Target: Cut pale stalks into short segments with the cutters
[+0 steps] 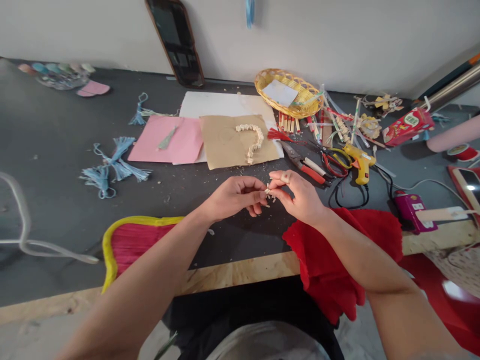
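Observation:
My left hand (242, 196) and my right hand (296, 194) meet above the dark table near its front edge. Pinched between the fingertips of both hands are small pale wooden pieces (267, 191); their exact form is too small to make out. A few similar bits lie just under the fingers. Beyond the hands, a curved row of small pale pieces (257, 136) rests on a sheet of brown paper (221, 142). Close to my right hand are pliers (305, 167) with red handles and a red tassel (279, 135).
A wicker basket (262, 82) stands at the back, with a phone (178, 45) leaning on the wall to its left. Blue tassels (116, 160) lie left. A yellow glue gun (360, 162), red cloth (345, 240) and purple box (412, 210) are at right.

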`<state>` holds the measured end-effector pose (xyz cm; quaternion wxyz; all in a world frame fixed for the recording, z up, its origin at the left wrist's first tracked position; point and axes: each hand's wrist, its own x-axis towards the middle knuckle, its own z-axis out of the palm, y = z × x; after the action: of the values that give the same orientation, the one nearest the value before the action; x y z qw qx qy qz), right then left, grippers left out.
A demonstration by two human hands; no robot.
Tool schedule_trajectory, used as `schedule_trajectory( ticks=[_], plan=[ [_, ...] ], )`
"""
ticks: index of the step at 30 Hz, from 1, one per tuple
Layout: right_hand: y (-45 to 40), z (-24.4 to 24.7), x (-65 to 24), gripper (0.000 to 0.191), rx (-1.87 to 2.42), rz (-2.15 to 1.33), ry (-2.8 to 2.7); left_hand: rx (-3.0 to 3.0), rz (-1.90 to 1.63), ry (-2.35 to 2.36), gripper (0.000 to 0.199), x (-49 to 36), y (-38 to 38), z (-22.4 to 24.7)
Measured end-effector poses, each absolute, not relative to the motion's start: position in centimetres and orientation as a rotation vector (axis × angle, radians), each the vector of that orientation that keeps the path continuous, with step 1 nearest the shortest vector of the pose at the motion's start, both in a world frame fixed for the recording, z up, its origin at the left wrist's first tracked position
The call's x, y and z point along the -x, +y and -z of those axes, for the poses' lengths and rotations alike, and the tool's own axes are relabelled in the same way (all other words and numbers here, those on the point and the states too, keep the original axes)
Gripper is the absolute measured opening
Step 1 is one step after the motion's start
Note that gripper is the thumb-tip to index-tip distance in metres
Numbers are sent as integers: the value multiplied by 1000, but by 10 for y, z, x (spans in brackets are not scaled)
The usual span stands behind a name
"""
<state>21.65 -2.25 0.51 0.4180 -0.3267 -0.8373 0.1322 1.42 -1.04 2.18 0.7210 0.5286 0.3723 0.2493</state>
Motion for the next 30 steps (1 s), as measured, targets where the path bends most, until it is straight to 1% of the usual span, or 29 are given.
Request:
schedule_trajectory(
  ticks=[6, 11, 12, 23, 30],
  plan=[
    [-21, -7, -217, 33, 834, -349, -2105, -1163, -554, 820, 22, -14, -10, -21],
    [-20, -10, -217, 5, 866, -405, -2087, -1181, -574, 799, 22, -13, -10, -20],
    [-20, -10, -217, 3, 865, -415, -2087, -1184, -582, 797, 22, -13, -10, -20],
    [-21, -9, -217, 9, 844, -353, -2136, -1203, -623, 825, 21, -16, -12, -17],
    [-21, -8, -218, 13, 856, -437, -2117, -1242, -607, 825, 17, -15, -11, -16]
  ],
)
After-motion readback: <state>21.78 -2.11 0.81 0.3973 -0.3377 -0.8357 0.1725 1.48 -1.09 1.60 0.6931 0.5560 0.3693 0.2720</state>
